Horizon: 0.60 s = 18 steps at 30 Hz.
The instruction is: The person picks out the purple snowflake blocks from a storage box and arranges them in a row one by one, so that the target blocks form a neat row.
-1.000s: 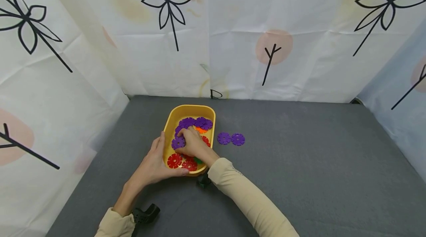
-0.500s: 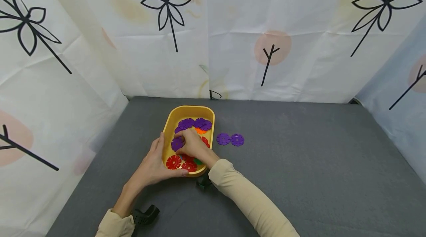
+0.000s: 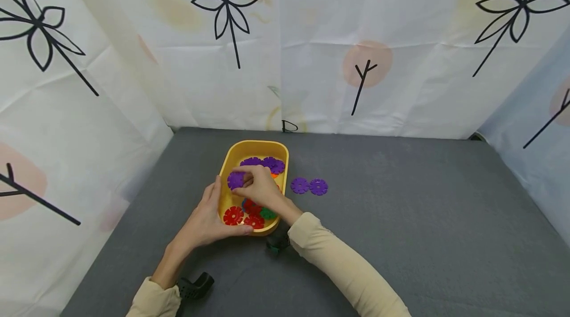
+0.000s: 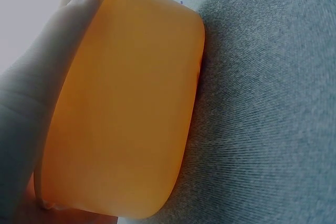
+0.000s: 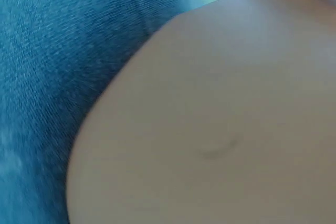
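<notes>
A yellow plastic tub [image 3: 226, 158] holds several notched flower-shaped discs. My left hand [image 3: 207, 220] grips its near left corner, thumb along the near rim and fingers at the left side. In the left wrist view the tub's wall [image 4: 126, 103] fills the middle, with the thumb [image 4: 47, 56] over the rim. Inside the tub, my right hand [image 3: 262, 189] pinches a purple disc [image 3: 235, 181] between thumb and fingers. Purple discs [image 3: 251, 161] lie at the tub's far end, red discs [image 3: 233, 215] and a green disc [image 3: 267, 213] nearer. Skin fills most of the right wrist view, hiding the fingertips.
Two purple discs [image 3: 309, 186] lie side by side on the grey tabletop [image 3: 401, 218], just right of the tub. A white printed cloth [image 3: 311, 84] stands behind the table and along its sides. Dark wrist devices [image 3: 196, 286] sit at both wrists.
My right hand has lifted the purple disc from the tub's left side and shifted slightly away from me. More red and green discs now show beneath it. The left hand stays put.
</notes>
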Each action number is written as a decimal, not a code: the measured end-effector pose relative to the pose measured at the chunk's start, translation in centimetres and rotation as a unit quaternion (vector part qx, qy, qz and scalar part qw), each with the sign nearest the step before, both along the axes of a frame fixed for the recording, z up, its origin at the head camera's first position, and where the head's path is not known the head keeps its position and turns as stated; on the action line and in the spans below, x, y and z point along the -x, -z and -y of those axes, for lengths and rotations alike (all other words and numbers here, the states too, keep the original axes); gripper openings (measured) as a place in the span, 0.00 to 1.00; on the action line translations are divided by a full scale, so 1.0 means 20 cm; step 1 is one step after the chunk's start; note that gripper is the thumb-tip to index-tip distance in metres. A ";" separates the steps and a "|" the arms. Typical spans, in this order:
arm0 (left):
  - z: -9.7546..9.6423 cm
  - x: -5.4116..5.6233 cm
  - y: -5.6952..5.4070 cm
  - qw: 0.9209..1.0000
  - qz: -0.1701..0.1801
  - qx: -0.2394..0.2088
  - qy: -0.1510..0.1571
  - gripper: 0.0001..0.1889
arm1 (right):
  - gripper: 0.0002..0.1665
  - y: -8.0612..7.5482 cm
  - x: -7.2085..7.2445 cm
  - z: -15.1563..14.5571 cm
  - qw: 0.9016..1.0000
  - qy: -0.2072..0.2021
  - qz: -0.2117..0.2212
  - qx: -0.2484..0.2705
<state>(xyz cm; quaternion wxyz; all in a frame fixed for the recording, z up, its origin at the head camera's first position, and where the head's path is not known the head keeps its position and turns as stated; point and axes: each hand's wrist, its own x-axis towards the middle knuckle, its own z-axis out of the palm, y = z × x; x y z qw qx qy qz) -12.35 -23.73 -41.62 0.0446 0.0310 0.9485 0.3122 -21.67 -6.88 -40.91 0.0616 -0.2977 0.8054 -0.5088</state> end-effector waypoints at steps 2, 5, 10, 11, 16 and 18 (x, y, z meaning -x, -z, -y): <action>0.00 0.00 0.00 1.000 0.000 -0.002 0.001 0.76 | 0.28 -0.02 0.00 -0.04 1.000 0.000 -0.005 0.007; 0.00 0.00 0.00 1.000 0.001 -0.003 -0.002 0.76 | 0.29 -0.06 0.00 -0.11 1.000 0.004 -0.004 0.010; 0.00 0.01 0.00 1.000 0.000 -0.001 -0.005 0.76 | 0.31 -0.11 0.00 -0.26 1.000 0.021 0.005 0.004; 0.00 0.01 0.00 1.000 0.000 -0.001 -0.006 0.76 | 0.31 -0.12 0.00 -0.30 1.000 0.026 0.008 0.002; -0.01 0.01 0.00 1.000 0.006 0.001 -0.012 0.77 | 0.31 -0.12 0.03 -0.48 0.998 0.052 0.013 -0.015; -0.01 0.01 0.00 1.000 0.008 0.001 -0.015 0.77 | 0.31 -0.11 0.04 -0.56 0.998 0.064 0.008 -0.026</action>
